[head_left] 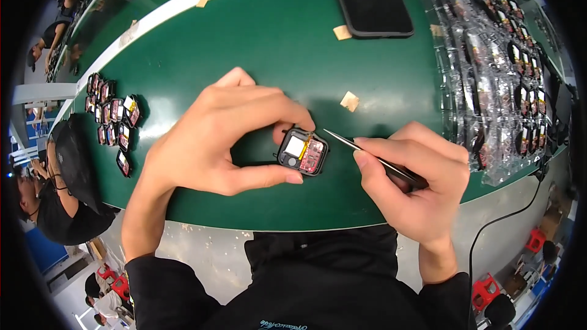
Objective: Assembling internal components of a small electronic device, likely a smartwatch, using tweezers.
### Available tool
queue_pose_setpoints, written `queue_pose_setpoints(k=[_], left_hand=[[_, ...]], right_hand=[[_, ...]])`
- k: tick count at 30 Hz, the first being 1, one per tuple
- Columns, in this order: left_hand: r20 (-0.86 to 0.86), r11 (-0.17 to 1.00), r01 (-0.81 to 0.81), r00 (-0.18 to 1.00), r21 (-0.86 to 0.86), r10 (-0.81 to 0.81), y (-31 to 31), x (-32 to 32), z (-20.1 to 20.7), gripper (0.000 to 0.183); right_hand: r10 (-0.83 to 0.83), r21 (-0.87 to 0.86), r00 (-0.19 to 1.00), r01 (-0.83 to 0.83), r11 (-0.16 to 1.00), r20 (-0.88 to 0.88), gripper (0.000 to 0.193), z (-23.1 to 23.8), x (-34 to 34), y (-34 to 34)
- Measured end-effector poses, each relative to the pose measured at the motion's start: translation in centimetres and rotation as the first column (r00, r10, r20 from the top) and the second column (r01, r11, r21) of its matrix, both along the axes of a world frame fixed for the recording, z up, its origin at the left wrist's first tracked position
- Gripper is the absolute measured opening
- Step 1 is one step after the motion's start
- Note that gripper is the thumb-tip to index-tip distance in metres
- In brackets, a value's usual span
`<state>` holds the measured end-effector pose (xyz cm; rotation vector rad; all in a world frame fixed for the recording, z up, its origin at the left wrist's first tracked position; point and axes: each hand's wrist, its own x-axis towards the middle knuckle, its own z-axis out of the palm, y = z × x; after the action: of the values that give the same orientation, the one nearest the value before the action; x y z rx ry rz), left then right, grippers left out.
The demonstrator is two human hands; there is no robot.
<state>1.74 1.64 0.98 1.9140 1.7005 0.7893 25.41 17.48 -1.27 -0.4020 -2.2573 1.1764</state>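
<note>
My left hand [235, 137] grips a small black electronic device housing [303, 151] between thumb and fingers, low over the green table. Its open face is turned up. Inside it are a red circuit board, a white rectangular block, a strip of yellow tape and a round grey part. Dark tweezers [382, 162] with a slim pointed metal end are pinched in my right hand [422, 177]. Their tip points left and stops just short of the housing's upper right edge. Part of the housing's left side is hidden by my fingers.
Several similar open housings [113, 116] lie grouped at the left. Clear plastic trays [495, 79] with many more stand at the right. A black phone-like slab [372, 0] rests at the back. Tan tape scraps [350, 101] dot the green table [244, 43]. A co-worker [67, 183] sits at left.
</note>
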Motion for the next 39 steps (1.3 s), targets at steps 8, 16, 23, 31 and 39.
queue_pose_setpoints(k=[8, 16, 23, 31, 39], left_hand=[[-0.132, 0.994, 0.002, 0.991, 0.106, 0.012, 0.2, 0.9, 0.5, 0.05], [0.036, 0.961, -0.15, 0.989, 0.233, 0.146, 2.4, -0.3, 3.9, 0.052], [-0.012, 0.946, 0.147, 0.989, 0.289, -0.15, 19.5, 3.2, 8.1, 0.046], [-0.238, 0.939, 0.263, 0.948, 0.22, -0.21, 24.8, 4.4, 6.9, 0.058], [-0.247, 0.954, -0.068, 0.958, 0.291, 0.143, 10.4, -0.3, 5.7, 0.037]], right_hand=[[-0.093, -0.125, 0.992, 0.082, 0.989, -0.083, 0.016, 0.4, 0.2, -0.3], [-0.097, -0.201, 0.984, 0.066, 0.977, -0.15, 0.012, -0.1, 0.3, -0.4], [-0.016, -0.155, 0.986, -0.01, 0.988, -0.167, 0.012, -0.7, 0.4, -0.1], [0.012, -0.165, 0.989, -0.036, 0.986, -0.144, 0.013, -0.6, 0.6, -0.6], [-0.003, -0.133, 0.994, -0.012, 0.991, -0.11, 0.011, 0.6, 1.1, -0.6]])
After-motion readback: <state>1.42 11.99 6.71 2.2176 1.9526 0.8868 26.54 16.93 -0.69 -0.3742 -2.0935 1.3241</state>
